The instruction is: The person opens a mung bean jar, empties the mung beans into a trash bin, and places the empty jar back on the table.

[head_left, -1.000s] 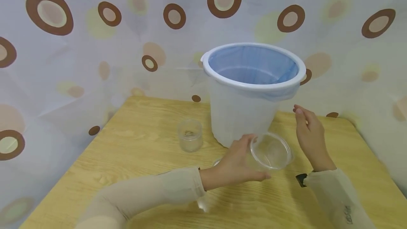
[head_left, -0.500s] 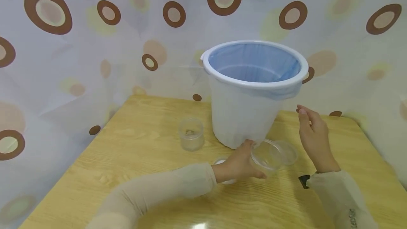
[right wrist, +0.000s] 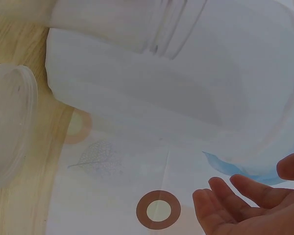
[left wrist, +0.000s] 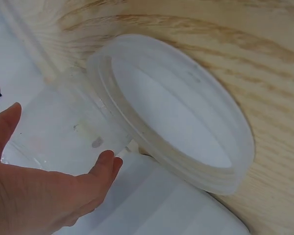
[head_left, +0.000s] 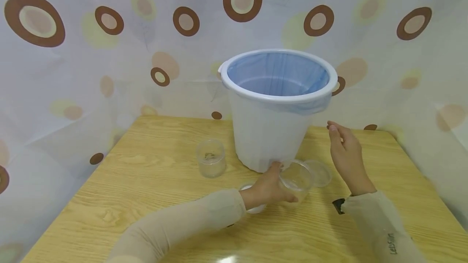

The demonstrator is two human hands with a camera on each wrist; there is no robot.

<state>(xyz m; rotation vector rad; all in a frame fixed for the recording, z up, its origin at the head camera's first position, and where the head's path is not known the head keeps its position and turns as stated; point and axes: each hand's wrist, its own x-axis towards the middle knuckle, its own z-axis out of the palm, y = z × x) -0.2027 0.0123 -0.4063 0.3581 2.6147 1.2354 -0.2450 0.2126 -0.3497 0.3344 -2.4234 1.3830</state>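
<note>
My left hand (head_left: 270,188) holds a clear plastic jar (head_left: 297,178) between thumb and fingers, low over the table in front of the bucket. In the left wrist view the jar (left wrist: 59,127) lies between the thumb and the fingers. Just right of it, a clear round lid (head_left: 320,173) rests on the wood; the right wrist view has this lid (right wrist: 10,127) at its left edge. Beside the bucket my right hand (head_left: 348,153) is raised, fingers loosely bent, holding nothing. A second clear jar (head_left: 211,163), with small bits inside, stands left of the bucket.
A big white bucket (head_left: 268,133) with a blue liner (head_left: 274,74) stands at the back of the wooden table (head_left: 153,165). Partly under my left wrist lies a round whitish item (head_left: 256,209). A patterned sheet (head_left: 139,60) hangs behind the table.
My left hand has brought the jar down toward the table, and the lid to its right has come into sight. The right hand stays in much the same pose. The head view has shifted slightly.
</note>
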